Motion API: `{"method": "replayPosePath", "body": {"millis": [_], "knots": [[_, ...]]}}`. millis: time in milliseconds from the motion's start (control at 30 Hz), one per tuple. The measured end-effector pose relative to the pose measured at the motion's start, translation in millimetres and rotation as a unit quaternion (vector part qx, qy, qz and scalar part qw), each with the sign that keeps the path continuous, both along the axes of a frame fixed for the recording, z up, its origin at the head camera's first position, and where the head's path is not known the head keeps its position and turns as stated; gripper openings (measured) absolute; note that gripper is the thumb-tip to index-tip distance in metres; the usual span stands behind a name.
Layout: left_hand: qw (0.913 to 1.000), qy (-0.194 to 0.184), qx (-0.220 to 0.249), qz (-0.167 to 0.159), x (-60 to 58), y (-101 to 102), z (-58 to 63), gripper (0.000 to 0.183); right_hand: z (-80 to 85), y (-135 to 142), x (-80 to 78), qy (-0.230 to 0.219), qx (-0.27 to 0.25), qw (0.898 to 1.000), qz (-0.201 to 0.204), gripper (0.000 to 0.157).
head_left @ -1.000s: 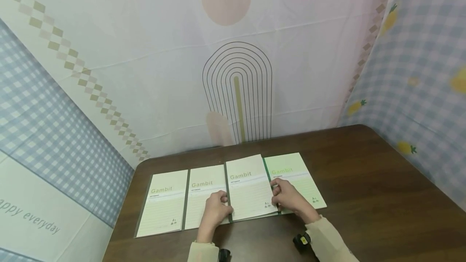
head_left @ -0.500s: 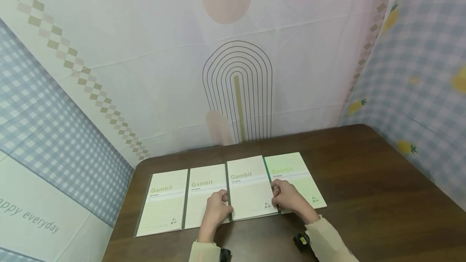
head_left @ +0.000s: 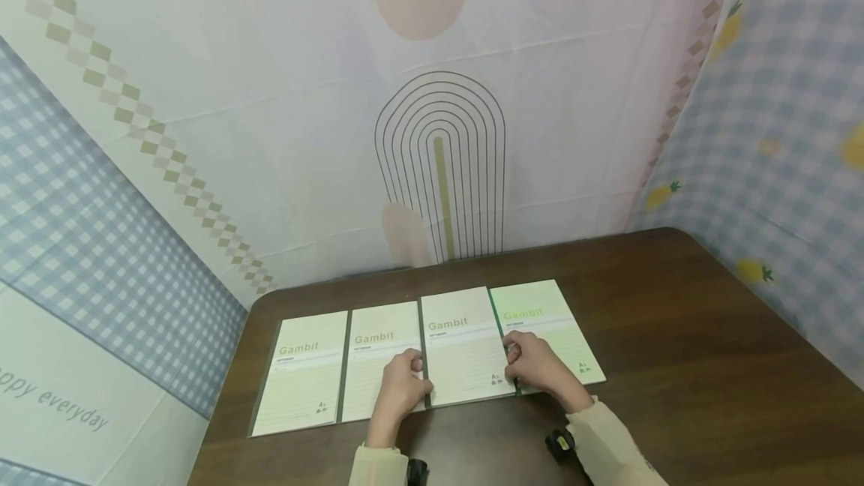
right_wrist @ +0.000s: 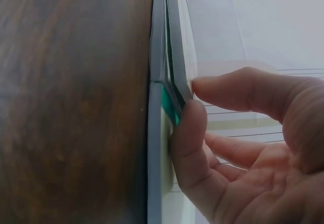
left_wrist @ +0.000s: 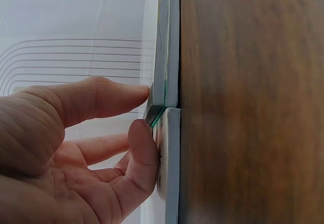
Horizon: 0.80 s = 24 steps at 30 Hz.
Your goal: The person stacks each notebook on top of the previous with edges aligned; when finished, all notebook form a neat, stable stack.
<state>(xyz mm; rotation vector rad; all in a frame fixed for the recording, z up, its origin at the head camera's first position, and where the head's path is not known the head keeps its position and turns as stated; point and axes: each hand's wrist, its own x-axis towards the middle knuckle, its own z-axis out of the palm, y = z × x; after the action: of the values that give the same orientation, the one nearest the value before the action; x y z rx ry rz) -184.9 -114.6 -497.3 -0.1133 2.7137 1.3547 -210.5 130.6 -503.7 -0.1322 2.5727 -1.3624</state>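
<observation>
Several Gambit notebooks lie side by side in a row in the head view. Both hands are at the notebook (head_left: 462, 358) second from the right. My left hand (head_left: 401, 387) pinches its dark spine edge, partly covering the neighbouring cream notebook (head_left: 378, 362). My right hand (head_left: 540, 366) holds the opposite edge, over the greener notebook (head_left: 550, 310) at the right end. Both wrist views show the held notebook (left_wrist: 158, 41) on top of another, with green edging between them. In the right wrist view, the thumb and index finger pinch the upper notebook's corner (right_wrist: 182, 89), slightly raised.
Another cream notebook (head_left: 304, 373) lies at the left end of the row. The row rests on a dark wooden table (head_left: 675, 336). A printed cloth (head_left: 310, 171) hangs behind the table, and checked cloths (head_left: 756, 171) hang at its sides.
The held notebook has shifted slightly right and settled more squarely over the row between the first frame and now. Both hands keep their hold, almost still. The head view has tilted slightly.
</observation>
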Motion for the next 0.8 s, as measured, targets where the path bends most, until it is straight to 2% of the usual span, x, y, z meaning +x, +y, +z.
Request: {"method": "replayPosePath", "body": {"millis": [533, 800], "knots": [[0.9998, -0.014, 0.013, 0.009, 0.0, 1.3, -1.2, 0.057, -3.9, 2.0, -0.6, 0.005, 0.0, 1.0, -0.006, 0.05], [0.9999, -0.01, 0.009, 0.008, -0.9, 0.1, -1.6, 0.058, -2.1, 1.9, -1.0, 0.002, -0.003, 1.0, -0.008, 0.052]]}}
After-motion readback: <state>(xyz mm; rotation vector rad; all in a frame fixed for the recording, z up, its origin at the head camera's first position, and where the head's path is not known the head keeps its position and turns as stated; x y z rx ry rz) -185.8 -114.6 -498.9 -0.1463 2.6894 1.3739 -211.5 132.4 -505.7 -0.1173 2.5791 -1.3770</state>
